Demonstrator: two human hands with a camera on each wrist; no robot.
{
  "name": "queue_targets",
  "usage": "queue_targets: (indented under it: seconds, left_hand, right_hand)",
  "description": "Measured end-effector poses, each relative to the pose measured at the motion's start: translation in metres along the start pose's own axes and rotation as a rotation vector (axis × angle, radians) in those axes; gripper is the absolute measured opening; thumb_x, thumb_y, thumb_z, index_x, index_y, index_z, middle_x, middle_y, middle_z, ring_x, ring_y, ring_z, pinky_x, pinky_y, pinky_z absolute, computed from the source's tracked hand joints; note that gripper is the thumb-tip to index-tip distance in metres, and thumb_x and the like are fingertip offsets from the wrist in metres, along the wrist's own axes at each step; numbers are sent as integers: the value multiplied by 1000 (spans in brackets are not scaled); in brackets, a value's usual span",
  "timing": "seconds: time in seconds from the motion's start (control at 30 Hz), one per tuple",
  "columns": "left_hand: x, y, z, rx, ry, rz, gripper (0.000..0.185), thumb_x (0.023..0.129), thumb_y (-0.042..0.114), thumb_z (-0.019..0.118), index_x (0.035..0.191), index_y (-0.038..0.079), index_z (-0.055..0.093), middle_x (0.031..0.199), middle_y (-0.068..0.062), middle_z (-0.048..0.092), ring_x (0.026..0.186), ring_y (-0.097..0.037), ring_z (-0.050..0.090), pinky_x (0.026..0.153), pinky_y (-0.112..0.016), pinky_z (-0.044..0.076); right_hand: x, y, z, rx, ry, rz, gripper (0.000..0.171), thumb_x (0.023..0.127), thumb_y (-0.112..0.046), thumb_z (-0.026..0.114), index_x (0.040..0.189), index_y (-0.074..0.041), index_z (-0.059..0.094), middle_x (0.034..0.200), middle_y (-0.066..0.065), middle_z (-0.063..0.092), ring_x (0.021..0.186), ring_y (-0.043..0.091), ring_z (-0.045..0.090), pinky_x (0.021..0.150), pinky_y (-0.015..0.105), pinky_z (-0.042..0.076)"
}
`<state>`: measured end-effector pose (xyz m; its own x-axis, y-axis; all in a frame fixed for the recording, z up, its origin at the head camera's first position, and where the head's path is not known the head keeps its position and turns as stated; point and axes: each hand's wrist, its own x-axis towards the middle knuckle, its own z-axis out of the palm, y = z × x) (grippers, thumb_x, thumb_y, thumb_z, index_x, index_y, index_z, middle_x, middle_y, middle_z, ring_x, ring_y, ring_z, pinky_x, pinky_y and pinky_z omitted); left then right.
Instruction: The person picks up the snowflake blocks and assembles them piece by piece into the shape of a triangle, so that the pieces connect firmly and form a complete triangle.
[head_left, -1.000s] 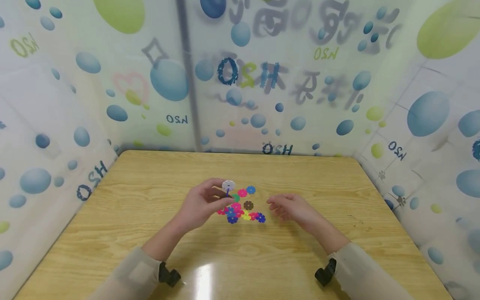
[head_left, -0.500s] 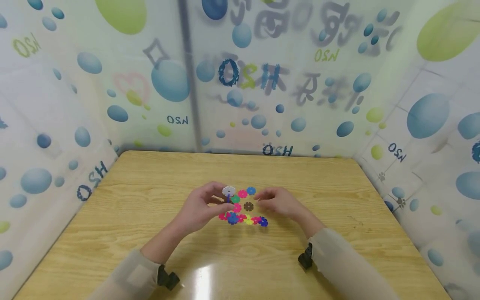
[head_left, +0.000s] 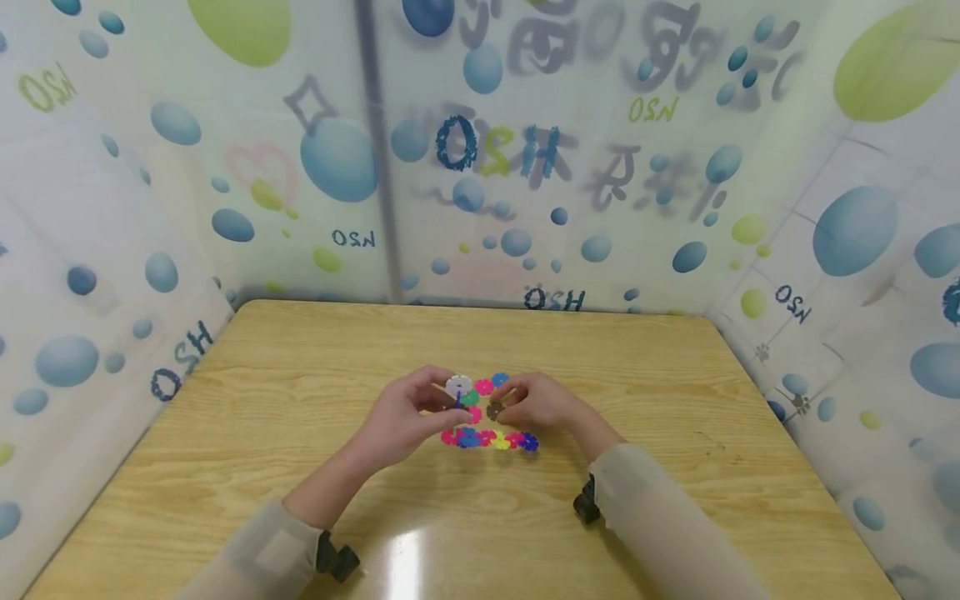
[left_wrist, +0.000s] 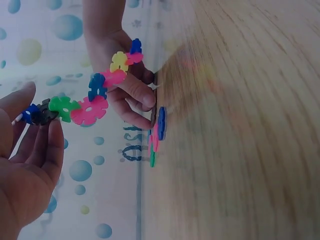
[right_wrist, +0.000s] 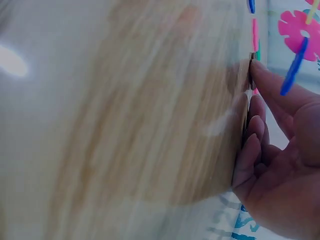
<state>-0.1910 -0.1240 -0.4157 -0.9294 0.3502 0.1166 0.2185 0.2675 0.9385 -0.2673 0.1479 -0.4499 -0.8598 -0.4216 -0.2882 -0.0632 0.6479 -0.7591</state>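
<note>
My left hand [head_left: 405,417] pinches one end of a chain of interlocking flower-shaped plastic discs, raised above the table. A white disc [head_left: 459,386] tops that end in the head view. Beyond the fingers, the left wrist view shows a green disc [left_wrist: 64,108], a large pink disc [left_wrist: 90,111], a yellow disc [left_wrist: 119,61] and a dark blue disc [left_wrist: 136,46] at the far end. My right hand [head_left: 543,404] has its thumb and fingertips on a loose brown disc [head_left: 494,412] at the tabletop, pinching its edge.
Loose discs lie on the wooden table [head_left: 300,350] near the right fingertips: a blue one [head_left: 500,379], a pink one [head_left: 484,387] and a green one [head_left: 470,398]. A printed curtain [head_left: 480,250] closes off the table's back and sides.
My right hand has moved left across the table to the brown disc and now pinches it. My left hand keeps its hold on the chain, which has shifted slightly.
</note>
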Motion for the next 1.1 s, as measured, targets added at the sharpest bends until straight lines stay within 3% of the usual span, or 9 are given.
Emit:
queue_targets:
  seconds: [0.2,0.4,0.53,0.67,0.9,1.1]
  left_hand:
    - [0,0,1,-18,-19,12,36,96,18,88,127,16,69,111,-7,82,101,-19,80,84,-27,65]
    - [-1,3,6,-30,-25,53,42,97,12,86,135,15,68,113,-12,82,103,-21,81,84,-27,66]
    - [0,2,10,15,-11,95,56,97,12,86,148,19,64,126,-14,75,103,-18,82,85,-27,66]
    - [1,1,15,39,-16,160,62,98,11,84,156,18,62,138,-17,69,102,-20,82,83,-28,67]
    - [1,2,24,42,-47,206,58,98,8,83,154,15,65,138,-16,72,99,-20,82,79,-28,67]
    - [0,3,29,72,-51,245,59,99,7,81,155,12,63,130,-17,74,100,-21,81,81,-26,67]
  right_hand:
    - [-2,5,-2,32,6,-1,22,97,-16,84,117,-17,76,115,8,72,106,24,64,87,34,56]
    - [-13,17,-11,171,82,-67,15,100,-15,79,113,-12,74,105,9,75,85,23,64,72,33,55]
    - [-28,16,-19,277,129,-122,19,103,-18,77,120,-9,74,107,10,77,95,34,72,84,42,64]
    - [-48,2,-21,359,129,-182,25,105,-20,76,127,-9,74,112,11,77,110,45,73,98,52,64]
    - [-73,-17,-15,456,99,-228,33,105,-22,77,135,-9,76,122,8,82,107,24,78,101,48,64]
    - [-80,-23,-11,502,97,-242,37,106,-21,76,139,-6,75,126,8,82,112,28,79,101,43,65]
